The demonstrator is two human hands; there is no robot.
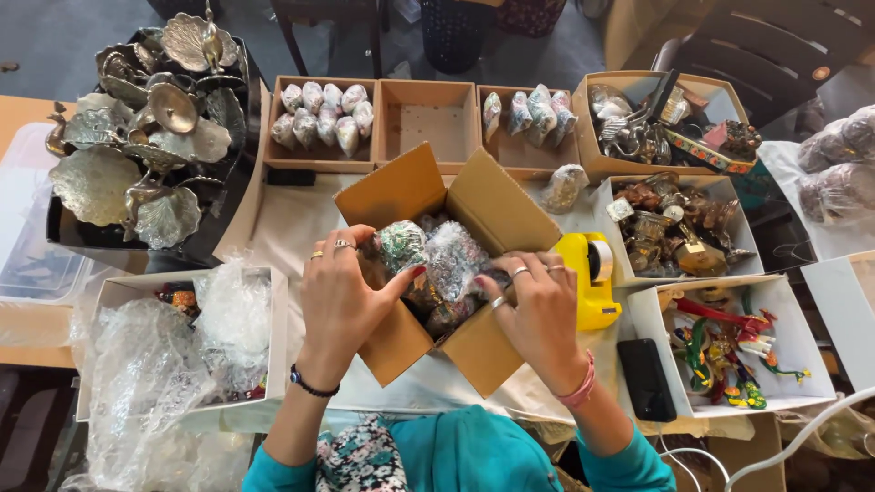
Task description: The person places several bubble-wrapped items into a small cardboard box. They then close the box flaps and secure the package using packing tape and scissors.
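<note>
Both hands deep in the open cardboard box (474, 351), left hand (339, 301) and right hand (538, 314) spread loosely over bubble-wrapped pieces (437, 260) heaped above the rim, so one nudge could tip a piece out.

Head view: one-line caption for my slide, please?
Both hands, left hand and right hand, press bubble-wrapped items into an open cardboard box.

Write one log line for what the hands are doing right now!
left hand: on bubble-wrapped items | right hand: on them too, in open cardboard box | yellow tape dispenser: beside box, right
</note>
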